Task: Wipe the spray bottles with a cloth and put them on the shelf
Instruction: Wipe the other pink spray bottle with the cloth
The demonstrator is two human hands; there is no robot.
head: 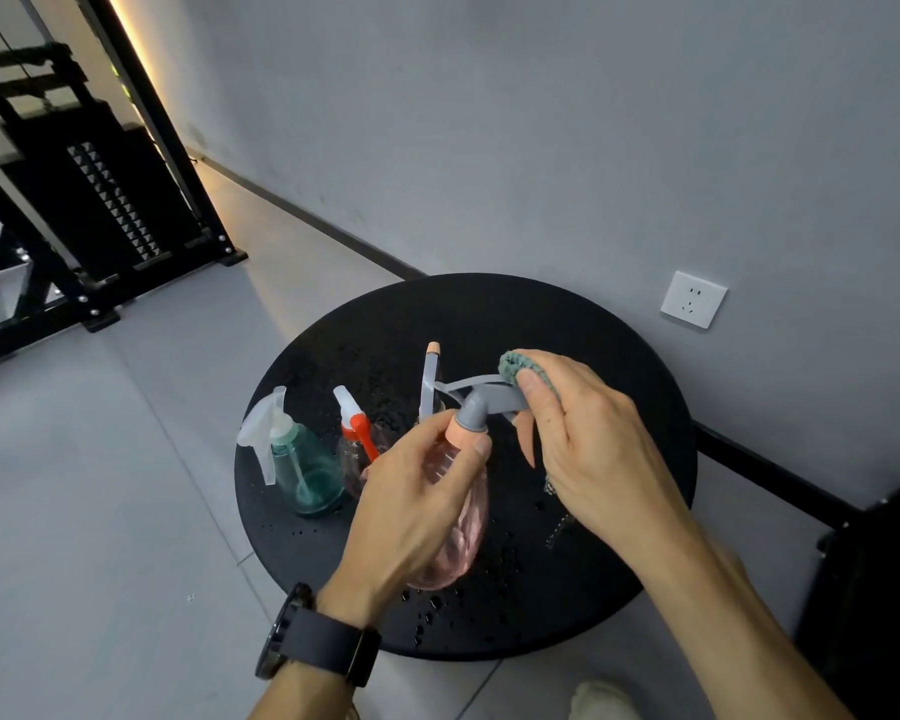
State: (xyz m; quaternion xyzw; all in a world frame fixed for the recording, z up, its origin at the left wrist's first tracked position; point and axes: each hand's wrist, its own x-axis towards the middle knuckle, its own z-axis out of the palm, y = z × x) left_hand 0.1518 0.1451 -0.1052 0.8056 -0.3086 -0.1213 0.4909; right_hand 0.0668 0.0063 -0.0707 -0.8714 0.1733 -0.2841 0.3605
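Left hand (pixel 417 491) grips a pink spray bottle (pixel 461 517) above the round black tabletop (pixel 619 356). Right hand (pixel 583 439) pinches a green cloth (pixel 513 367) against its grey spray head (pixel 489 402). 3 more bottles stand on the wet tabletop: teal bottle (pixel 302 470), orange-trigger bottle (pixel 357 433), and a grey-trigger bottle (pixel 430 376) behind.

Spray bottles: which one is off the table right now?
The pink bottle with the grey trigger head: the left hand holds it by the neck while the right hand presses the cloth on its head. The others stand on the table.

Bare forearms; black wristwatch (pixel 317 640) on left wrist.
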